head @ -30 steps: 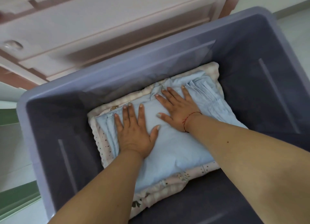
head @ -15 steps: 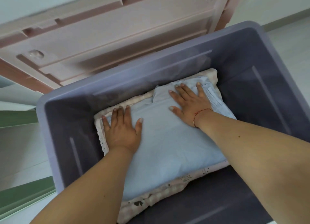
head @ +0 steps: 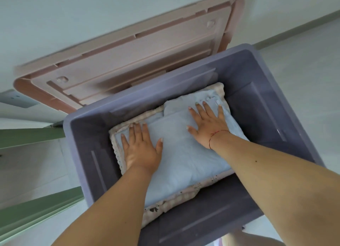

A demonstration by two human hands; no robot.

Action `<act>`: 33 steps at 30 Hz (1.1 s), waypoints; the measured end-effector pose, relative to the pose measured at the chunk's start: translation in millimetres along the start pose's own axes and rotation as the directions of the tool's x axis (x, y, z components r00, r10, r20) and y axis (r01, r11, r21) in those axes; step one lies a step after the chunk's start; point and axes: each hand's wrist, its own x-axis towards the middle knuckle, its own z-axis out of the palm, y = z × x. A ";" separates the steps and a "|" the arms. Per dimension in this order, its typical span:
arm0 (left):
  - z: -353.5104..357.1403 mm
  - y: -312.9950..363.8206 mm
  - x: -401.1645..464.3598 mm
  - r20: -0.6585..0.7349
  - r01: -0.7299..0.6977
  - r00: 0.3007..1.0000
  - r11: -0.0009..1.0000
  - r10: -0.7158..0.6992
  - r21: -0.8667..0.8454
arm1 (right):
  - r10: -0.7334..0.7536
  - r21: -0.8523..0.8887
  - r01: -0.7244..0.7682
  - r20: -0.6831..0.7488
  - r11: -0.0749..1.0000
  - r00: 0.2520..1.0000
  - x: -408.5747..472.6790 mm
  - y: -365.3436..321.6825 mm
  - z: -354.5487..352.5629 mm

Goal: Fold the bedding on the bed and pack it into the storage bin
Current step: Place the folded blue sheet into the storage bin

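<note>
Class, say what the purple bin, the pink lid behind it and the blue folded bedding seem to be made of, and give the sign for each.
Purple bin: likely moulded plastic, matt, with ribbed walls. Pink lid: likely plastic too, with moulded ridges. Blue folded bedding: soft woven cloth, perhaps cotton; it creases and dents under both hands.

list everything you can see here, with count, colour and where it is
storage bin: 1, grey-purple, on the floor, lid off
blue bedding: 1 folded piece, light blue, in the bin on top of the patterned bedding
patterned bedding: 1 folded piece, cream-pink with small prints, on the bin floor
lid: 1, pink, propped against the wall behind the bin
green rails: 2, green, far left
red string: 1, on the right wrist
left hand: flat on the blue bedding, left side
right hand: flat on the blue bedding, far right side
</note>
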 end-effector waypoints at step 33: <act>-318.7 150.0 -151.9 0.155 -0.191 0.967 0.979 0.201 -0.078 | 0.250 0.727 -0.224 0.075 0.649 0.965 -211.6 95.8 -286.7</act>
